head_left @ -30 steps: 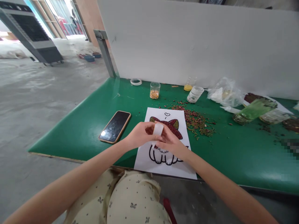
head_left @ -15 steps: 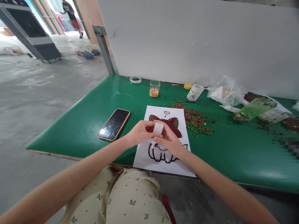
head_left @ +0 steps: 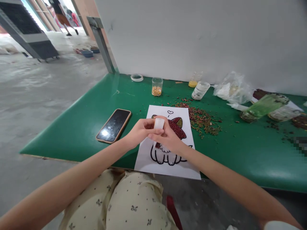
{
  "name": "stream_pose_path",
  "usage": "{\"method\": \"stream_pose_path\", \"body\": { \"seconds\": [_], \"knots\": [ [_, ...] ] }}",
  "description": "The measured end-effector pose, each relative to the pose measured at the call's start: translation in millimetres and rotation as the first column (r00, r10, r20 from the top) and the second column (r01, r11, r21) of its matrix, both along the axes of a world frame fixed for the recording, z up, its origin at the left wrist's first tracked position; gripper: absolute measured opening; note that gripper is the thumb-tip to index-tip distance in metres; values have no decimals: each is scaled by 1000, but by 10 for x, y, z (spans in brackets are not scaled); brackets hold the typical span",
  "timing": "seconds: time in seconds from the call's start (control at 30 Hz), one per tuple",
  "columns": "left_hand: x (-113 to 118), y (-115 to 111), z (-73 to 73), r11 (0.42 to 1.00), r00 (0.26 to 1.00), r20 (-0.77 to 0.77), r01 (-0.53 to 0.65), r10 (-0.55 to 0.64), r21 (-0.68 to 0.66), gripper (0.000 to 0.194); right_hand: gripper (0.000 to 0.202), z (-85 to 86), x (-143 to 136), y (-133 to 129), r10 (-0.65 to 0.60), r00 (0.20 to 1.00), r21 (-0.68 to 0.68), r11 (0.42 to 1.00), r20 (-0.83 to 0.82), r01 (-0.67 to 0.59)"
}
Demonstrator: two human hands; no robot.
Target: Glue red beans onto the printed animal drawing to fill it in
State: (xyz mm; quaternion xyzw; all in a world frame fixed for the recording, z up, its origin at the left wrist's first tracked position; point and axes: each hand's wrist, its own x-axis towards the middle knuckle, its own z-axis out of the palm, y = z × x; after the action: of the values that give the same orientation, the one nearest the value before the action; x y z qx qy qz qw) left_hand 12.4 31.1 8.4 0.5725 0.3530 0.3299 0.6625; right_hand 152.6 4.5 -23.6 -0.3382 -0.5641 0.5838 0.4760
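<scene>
Fingers [head_left: 154, 131] round cylindrical white bottle [head_left: 159, 123], likely plastic.

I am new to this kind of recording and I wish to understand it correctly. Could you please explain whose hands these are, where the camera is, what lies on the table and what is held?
There is no machine here: a person works with two bare hands. There is only one view, from a camera on that person's head, looking forward and down. The left hand and right hand come together around a small white bottle, above a sheet of paper with an animal drawing; its head is partly dark red. On the green table, a phone lies left of the paper, and loose seeds lie to its right. Behind stands a clear cup partly filled with yellow kernels.
</scene>
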Motion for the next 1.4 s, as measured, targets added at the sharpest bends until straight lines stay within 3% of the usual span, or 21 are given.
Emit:
{"method": "stream_pose_path", "body": {
  "seconds": [0.1, 0.3, 0.57, 0.93, 1.4],
  "knots": [
    [-4, -10, 37, 1000, 1000, -15, -12, 11, -19, 26, 58, -17, -38, -8, 0, 1000, 31, 1000, -9, 0],
    [11, -61, 59, 1000, 997, -73, -22, 23, 10, 25, 41, 42, 2, -76, 3, 1000, -16, 1000, -14, -4],
    [2, -36, 31, 994, 990, -139, 15, 0, 110, 20, 40, 61, -5, -105, -29, 999, -41, 999, -22, 28],
    [-44, -3, -35, 995, 986, -160, 57, -43, 83, 29, 40, -15, -26, -127, -49, 998, -56, 997, -38, 47],
    [-48, 28, -60, 994, 984, -174, 56, -40, 90, 29, 41, 9, -53, -130, -89, 996, -65, 994, -23, 87]
  ]
}}
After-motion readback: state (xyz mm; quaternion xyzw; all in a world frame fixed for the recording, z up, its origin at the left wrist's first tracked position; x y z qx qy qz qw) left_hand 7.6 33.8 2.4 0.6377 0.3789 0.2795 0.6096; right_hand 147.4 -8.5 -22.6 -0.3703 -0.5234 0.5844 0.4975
